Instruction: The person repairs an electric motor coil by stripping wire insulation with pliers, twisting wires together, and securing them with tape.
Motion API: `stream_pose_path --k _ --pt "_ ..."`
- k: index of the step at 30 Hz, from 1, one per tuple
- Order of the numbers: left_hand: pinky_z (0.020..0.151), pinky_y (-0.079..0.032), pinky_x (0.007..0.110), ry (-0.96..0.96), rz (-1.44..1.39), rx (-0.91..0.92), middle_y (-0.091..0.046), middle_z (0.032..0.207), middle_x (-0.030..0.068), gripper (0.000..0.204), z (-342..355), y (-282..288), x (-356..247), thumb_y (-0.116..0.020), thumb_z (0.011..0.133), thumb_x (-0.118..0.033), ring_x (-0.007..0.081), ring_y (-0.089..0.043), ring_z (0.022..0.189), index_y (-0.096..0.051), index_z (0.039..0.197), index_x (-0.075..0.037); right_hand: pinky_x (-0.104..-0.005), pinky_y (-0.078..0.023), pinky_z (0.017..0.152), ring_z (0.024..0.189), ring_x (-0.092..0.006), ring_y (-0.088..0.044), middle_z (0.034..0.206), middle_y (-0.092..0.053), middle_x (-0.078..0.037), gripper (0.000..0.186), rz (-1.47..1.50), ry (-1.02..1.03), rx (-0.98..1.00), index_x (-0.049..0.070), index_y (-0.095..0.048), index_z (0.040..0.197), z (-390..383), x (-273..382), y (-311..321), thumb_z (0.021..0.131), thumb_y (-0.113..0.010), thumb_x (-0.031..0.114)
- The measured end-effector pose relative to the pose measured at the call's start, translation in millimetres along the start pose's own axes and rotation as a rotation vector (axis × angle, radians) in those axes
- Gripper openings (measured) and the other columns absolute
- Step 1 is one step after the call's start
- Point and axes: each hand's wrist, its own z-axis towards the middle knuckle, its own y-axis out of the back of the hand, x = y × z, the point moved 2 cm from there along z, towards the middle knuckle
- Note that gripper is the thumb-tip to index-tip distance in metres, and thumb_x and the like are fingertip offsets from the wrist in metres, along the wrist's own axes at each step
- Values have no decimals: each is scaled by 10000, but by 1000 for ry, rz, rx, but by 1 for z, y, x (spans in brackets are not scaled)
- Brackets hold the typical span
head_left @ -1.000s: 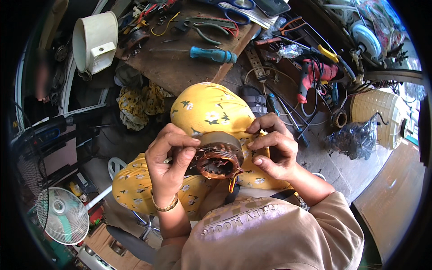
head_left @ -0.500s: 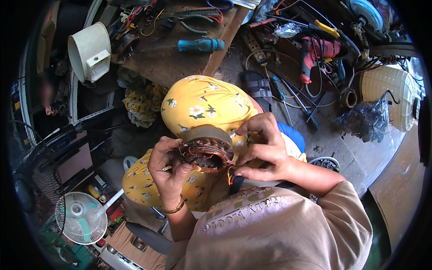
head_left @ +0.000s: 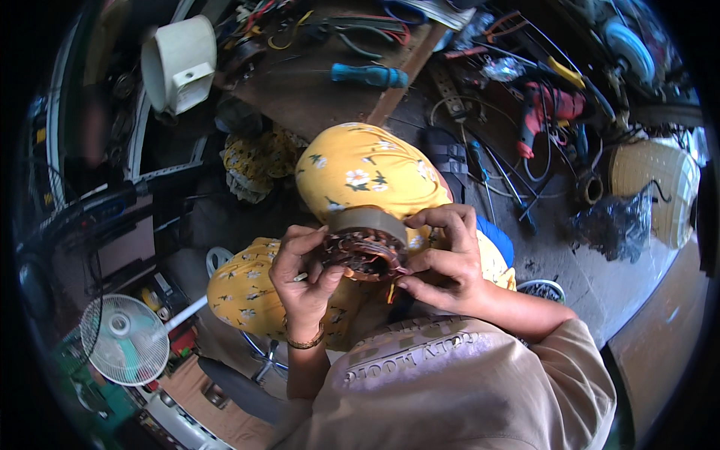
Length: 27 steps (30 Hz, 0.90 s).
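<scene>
A motor stator, a grey steel ring with copper windings, is held over my lap with its hollow bore tilted towards me. My left hand grips its left side between thumb and fingers. A small pale tube-like piece shows among those fingers. On the other side, my right hand has its index fingertip against the steel ring and its thumb low by the winding edge. Short red and yellow lead wires hang below the windings beside that thumb. What lies under the right fingertips is hidden.
Ahead, a wooden bench holds a blue-handled tool and pliers. A red power drill, screwdrivers and cables lie at the right. A white fan stands at the lower left, a cream housing at the upper left.
My view has swung, so the surroundings sit further right. My right index finger has come down onto the stator's ring, from being raised beside it. The left hand keeps its grip.
</scene>
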Motion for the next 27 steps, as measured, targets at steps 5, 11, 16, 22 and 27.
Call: stream_pose_path --k 5,11,16,22,27 --pt "496 -275 170 -4 117 15 -619 936 -3 443 5 -1 -10 -882 773 -217 8 -379 592 -709 1142 -44 -435 -384 931 1084 -336 -479 1193 -600 -159 227 -3 22 33 104 -719 803 3 -4 2 623 -802 213" --pt "500 -265 179 -106 195 58 -637 914 -5 411 14 0 -17 -872 783 -266 7 -367 580 -720 1090 -39 -465 -378 936 1071 -357 -467 1158 -581 -190 240 -50 10 51 79 -623 775 5 -3 3 692 -768 252" --pt "490 -307 196 -195 239 66 -678 875 22 265 22 4 -22 -848 806 -196 27 -442 583 -737 988 -39 -469 -375 918 1045 -360 -455 1138 -564 -207 288 -75 19 69 67 -547 754 6 -8 1 739 -739 283" --pt "478 -336 201 -320 246 35 -711 881 59 132 27 7 -18 -798 852 -130 45 -499 581 -734 916 -34 -472 -377 911 1033 -362 -452 1126 -558 -209 286 -70 7 80 67 -546 755 6 -9 -1 750 -726 290" --pt "471 -325 201 -239 230 22 -714 863 58 119 27 7 -24 -779 873 -137 34 -485 561 -721 893 -35 -475 -376 910 1032 -360 -450 1122 -557 -209 274 -75 -5 78 68 -548 758 7 -9 -2 750 -719 282"
